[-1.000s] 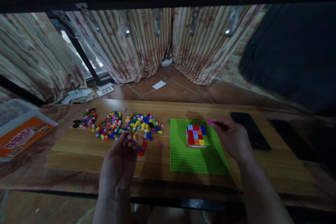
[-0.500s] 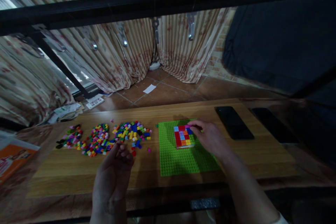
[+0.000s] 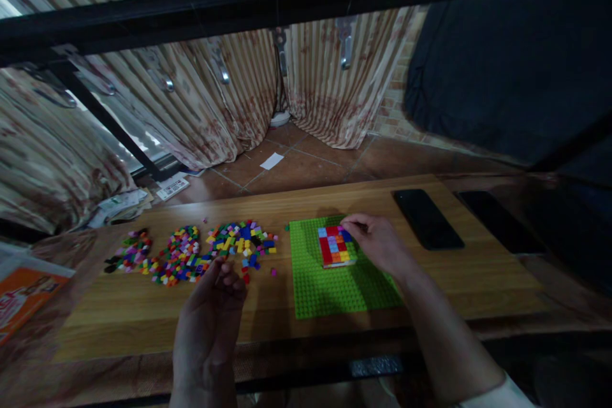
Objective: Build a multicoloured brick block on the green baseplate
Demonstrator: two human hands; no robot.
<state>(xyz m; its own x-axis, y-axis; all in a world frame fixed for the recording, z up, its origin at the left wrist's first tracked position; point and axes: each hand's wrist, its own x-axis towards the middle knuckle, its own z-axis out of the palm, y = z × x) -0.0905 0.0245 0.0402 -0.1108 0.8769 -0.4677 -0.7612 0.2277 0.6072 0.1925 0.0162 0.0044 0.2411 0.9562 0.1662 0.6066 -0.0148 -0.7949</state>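
while the right hand (image 3: 377,245) is pinching the brick block (image 3: 333,248), the left hand (image 3: 210,315) is hovering, fingers bunched together, loose bricks (image 3: 191,254) just beyond it.

Dim frame, muted colour, some grain. Daylight enters upper left through a gap in the curtains (image 3: 201,108), blown white there. Surface (image 3: 143,315) softly lit; a vague shadow lies right of the left hand (image 3: 208,325). Dark cloth (image 3: 502,76) at right nearly black. Wide-angle bowing bends the overhead bar (image 3: 306,3); edges smeared.

Multicoloured brick block (image 3: 335,247), seemingly several layers, flat on green baseplate (image 3: 335,293)
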